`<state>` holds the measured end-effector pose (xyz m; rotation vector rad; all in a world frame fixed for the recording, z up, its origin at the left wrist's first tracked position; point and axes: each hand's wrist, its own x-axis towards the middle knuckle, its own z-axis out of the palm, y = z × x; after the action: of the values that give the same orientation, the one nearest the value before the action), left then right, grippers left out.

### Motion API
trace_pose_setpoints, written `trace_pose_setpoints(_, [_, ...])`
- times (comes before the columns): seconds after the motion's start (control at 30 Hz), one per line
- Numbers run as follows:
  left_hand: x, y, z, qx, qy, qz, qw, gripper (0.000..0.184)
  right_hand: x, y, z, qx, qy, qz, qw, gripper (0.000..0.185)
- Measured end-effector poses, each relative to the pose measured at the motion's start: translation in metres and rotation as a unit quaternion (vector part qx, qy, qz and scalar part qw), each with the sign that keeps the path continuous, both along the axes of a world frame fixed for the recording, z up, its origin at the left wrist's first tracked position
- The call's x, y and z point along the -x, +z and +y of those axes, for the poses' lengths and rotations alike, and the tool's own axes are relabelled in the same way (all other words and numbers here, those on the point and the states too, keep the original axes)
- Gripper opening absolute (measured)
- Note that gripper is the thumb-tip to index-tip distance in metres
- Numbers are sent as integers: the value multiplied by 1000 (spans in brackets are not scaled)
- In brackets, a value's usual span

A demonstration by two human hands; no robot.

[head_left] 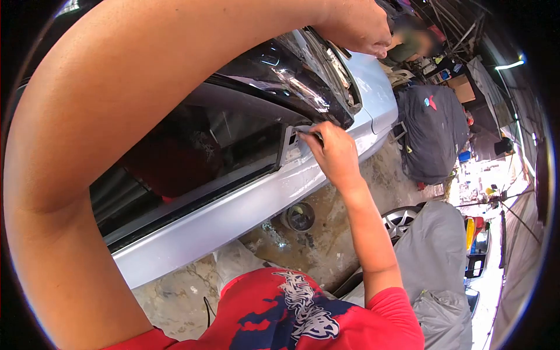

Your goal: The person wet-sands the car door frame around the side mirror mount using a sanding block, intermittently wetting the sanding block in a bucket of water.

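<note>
My right hand [338,154] is at the front lower corner of a silver car's side window. Its thumb and fingers are pinched together by the pale mirror-mount panel [293,146], which has dark slots in it. Whatever lies between the fingertips is too small to make out. Raised across the top of the view, my left arm bends over the car, and my left hand [359,29] looks curled near the windscreen base. Its fingertips are mostly hidden. The dark side window [192,146] sits above the silver door [221,216].
A round bucket [300,216] stands on the stained concrete floor beside the car. Grey sheeting [434,251] covers a vehicle with its wheel [401,220] showing. A dark covered object [433,131] stands farther off. Another person [411,44] is near the car's front.
</note>
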<state>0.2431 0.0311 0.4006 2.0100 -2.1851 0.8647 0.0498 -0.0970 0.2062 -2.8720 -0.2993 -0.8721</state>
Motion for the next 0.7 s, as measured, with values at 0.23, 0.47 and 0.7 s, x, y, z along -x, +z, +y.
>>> trace_pose_setpoints(0.23, [1,2,2,-6,-14,14,1000,44,20,-40,-10,-96,-97,56,989,25])
trace_pose_setpoints(0.47, [-2,2,0,2,-1,17,1000,43,19,-59,-11,-86,-100,-27,991,23])
trace_pose_setpoints(0.7, [-3,4,1,-6,-5,25,1000,45,19,-60,-5,-70,-121,-63,988,23])
